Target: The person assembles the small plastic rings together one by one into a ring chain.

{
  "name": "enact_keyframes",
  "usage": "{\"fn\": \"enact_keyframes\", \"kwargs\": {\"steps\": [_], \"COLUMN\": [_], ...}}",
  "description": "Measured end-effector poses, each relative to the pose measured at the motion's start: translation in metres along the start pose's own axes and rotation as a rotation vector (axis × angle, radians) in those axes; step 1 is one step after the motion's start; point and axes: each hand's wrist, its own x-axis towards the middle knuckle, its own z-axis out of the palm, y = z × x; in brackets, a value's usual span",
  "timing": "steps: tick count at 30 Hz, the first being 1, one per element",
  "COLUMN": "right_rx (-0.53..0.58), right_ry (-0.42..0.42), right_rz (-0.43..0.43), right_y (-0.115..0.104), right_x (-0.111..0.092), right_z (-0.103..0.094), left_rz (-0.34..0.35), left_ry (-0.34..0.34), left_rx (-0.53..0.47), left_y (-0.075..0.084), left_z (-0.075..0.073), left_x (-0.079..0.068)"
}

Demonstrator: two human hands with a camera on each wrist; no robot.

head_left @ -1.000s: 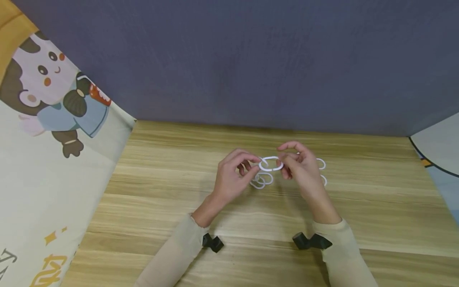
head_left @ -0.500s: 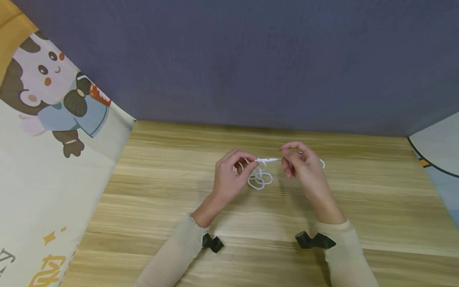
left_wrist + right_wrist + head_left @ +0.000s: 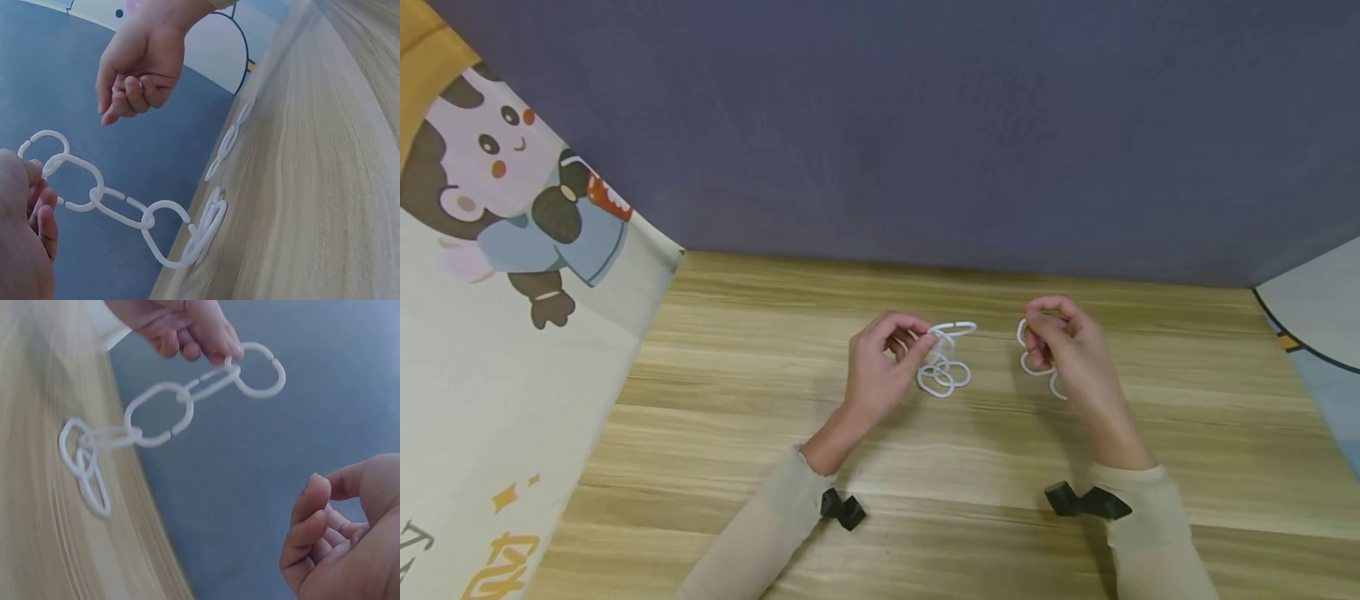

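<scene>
My left hand (image 3: 887, 358) pinches the upper part of a chain of white plastic links (image 3: 159, 414) between thumb and fingertips. An end link (image 3: 958, 328) sticks out to the right of those fingertips. Below it the chain hangs down, and its lower links (image 3: 943, 379) lie in a small heap on the table. Small gaps show in several link rims. My right hand (image 3: 1071, 358) hovers to the right, apart from the chain, fingers loosely curled with nothing seen in them in the right wrist view. Loose white links (image 3: 228, 142) lie on the table beneath it, partly hidden in the head view.
The wood-grain table (image 3: 910, 517) ends at a dark blue upright panel (image 3: 880, 133) behind. A white panel with a cartoon figure (image 3: 512, 183) stands at the left, and another pale panel (image 3: 1315, 292) at the right. Black wrist devices (image 3: 844, 508) sit at both cuffs.
My right hand has come off the end link and moved right, over the loose links. The end link tipped and turned at my left fingertips; my left hand has barely moved.
</scene>
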Motion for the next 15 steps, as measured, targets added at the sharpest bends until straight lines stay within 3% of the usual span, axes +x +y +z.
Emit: {"fn": "enact_keyframes", "kwargs": {"steps": [11, 15], "right_rx": [-0.07, -0.195], "right_ry": [0.026, 0.028], "right_rz": [-0.027, -0.079], "right_y": [0.011, 0.015], "right_x": [0.007, 0.017], "right_z": [-0.041, -0.053], "left_rz": [-0.04, -0.041], "left_ry": [-0.016, -0.008], "left_rx": [-0.011, -0.002], "left_y": [-0.003, -0.005], "left_z": [-0.005, -0.01], "left_x": [-0.002, -0.001]}}
